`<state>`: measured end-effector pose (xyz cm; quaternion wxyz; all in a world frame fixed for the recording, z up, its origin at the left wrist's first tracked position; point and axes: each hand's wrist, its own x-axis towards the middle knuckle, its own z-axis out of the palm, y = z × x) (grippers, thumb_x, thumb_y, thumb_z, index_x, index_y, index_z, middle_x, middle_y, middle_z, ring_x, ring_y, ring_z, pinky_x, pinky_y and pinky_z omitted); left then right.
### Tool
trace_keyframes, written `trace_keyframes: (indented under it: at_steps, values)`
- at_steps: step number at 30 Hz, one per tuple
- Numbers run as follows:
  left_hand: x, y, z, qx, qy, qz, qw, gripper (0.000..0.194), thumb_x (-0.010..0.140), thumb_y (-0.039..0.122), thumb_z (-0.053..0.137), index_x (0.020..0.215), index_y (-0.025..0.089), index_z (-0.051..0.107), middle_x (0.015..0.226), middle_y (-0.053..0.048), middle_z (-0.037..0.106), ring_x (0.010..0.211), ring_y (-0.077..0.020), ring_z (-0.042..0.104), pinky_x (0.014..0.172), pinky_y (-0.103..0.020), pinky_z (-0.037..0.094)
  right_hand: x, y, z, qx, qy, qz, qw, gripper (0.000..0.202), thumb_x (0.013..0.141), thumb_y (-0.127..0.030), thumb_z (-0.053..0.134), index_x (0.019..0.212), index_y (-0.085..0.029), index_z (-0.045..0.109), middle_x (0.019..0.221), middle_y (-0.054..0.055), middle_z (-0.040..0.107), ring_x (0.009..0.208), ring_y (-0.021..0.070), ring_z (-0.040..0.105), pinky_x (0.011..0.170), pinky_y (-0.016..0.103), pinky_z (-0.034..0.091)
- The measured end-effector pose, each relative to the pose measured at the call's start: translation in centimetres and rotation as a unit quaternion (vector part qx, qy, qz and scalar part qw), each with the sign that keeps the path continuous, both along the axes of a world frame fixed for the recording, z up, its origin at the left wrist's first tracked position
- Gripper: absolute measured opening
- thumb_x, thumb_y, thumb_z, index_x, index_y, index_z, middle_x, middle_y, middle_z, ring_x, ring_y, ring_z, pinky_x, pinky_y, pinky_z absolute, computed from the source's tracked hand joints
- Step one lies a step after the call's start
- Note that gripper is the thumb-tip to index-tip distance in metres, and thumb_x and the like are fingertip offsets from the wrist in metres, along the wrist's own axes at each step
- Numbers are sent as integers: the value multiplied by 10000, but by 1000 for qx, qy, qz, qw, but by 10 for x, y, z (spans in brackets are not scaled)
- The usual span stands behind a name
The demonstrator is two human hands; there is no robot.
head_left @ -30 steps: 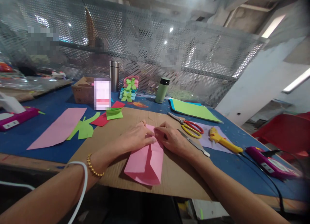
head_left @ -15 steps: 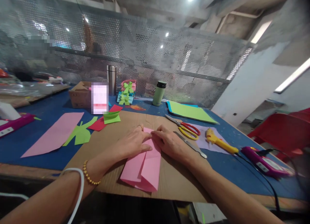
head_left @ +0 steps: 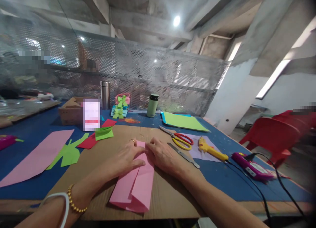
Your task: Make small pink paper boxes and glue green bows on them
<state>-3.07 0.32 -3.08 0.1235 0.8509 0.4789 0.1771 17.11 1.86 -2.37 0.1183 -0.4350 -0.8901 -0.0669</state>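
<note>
A folded sheet of pink paper (head_left: 142,188) lies on a piece of brown cardboard (head_left: 98,168), its two side flaps overlapping along the middle. My left hand (head_left: 127,157) holds the paper's upper left part, thumb and fingers resting on it. At the upper right edge, my right hand (head_left: 161,154) grips the same paper with curled fingers. The far end of the paper is partly hidden beneath both hands. Right of my right hand lie scissors (head_left: 181,140) with red and yellow handles, and a flat metal blade-like tool (head_left: 184,155).
A yellow glue gun (head_left: 213,150) rests on pale purple paper, its cord running to a purple power strip (head_left: 251,167). Left are pink paper (head_left: 39,155) and green cut paper (head_left: 70,154). Behind stand a green bottle (head_left: 152,106), a steel flask (head_left: 105,94) and a cardboard box (head_left: 70,113).
The head view has tilted up and swung right, so the table's things sit lower and further left. Both hands stay on the pink paper, with little visible difference in their hold.
</note>
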Motion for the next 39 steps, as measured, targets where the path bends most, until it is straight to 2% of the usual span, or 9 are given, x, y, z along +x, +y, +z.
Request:
trace_keyframes:
  at_steps: [4, 7, 11, 14, 22, 29, 35, 39]
  values:
    - [0, 0, -1, -4, -2, 4, 1000, 331, 869, 370, 596, 1181, 290, 672, 1126, -81, 554, 1082, -281, 580, 938, -420, 461, 4, 0, -7, 31, -12, -8, 999, 147, 1005, -193, 460, 969, -168, 600, 963, 51, 565, 741, 140, 502, 607, 296, 269]
    - [0, 1, -2, -4, 0, 2, 1000, 345, 868, 395, 596, 1188, 289, 668, 1154, -90, 551, 1104, -291, 574, 941, -426, 461, 5, 0, -9, 33, -14, -12, 999, 160, 1013, -209, 456, 950, -173, 600, 965, 47, 566, 755, 143, 499, 608, 303, 256]
    - [-1, 1, -5, -6, -7, 0, 1000, 297, 872, 390, 571, 1119, 272, 686, 1161, -90, 533, 1049, -269, 595, 922, -412, 467, 3, -5, -2, 20, -27, -13, 999, 186, 1013, -202, 457, 921, -168, 615, 966, 53, 572, 756, 145, 491, 618, 304, 263]
    - [-1, 2, -7, -4, -12, -6, 1000, 314, 875, 365, 552, 1153, 288, 677, 1140, -79, 525, 1014, -249, 600, 914, -404, 465, 1, -11, 4, 14, -39, -13, 999, 162, 995, -146, 467, 959, -171, 623, 996, 56, 579, 763, 148, 491, 633, 304, 274]
    - [-1, 4, -6, -8, -3, -1, 1000, 377, 884, 387, 544, 1244, 344, 649, 1116, -70, 524, 1042, -267, 576, 917, -427, 447, 4, -11, 1, 23, -42, -5, 999, 153, 999, -173, 473, 986, -177, 626, 978, 54, 584, 772, 158, 501, 628, 313, 271]
    - [-1, 4, -6, -8, 7, 4, 1000, 378, 884, 448, 558, 1217, 309, 668, 1171, -81, 521, 1064, -264, 570, 960, -432, 443, 3, -3, 0, 13, -34, -11, 999, 238, 1042, -301, 425, 1017, -174, 625, 1012, 74, 566, 797, 161, 520, 620, 303, 288]
    - [0, 0, -2, -2, 0, 2, 1000, 417, 898, 457, 543, 1278, 319, 644, 1147, -84, 539, 1082, -279, 570, 943, -434, 456, 7, -3, -1, 26, -19, -6, 999, 174, 996, -153, 450, 1011, -172, 623, 979, 67, 565, 813, 169, 508, 632, 303, 295]
    - [-1, 0, -1, -14, -5, 5, 1000, 444, 899, 451, 551, 1316, 318, 622, 1168, -89, 537, 1116, -286, 555, 955, -437, 452, 8, -2, -2, 15, -24, 25, 999, 182, 980, -152, 470, 999, -178, 650, 951, 68, 552, 801, 167, 483, 666, 298, 309]
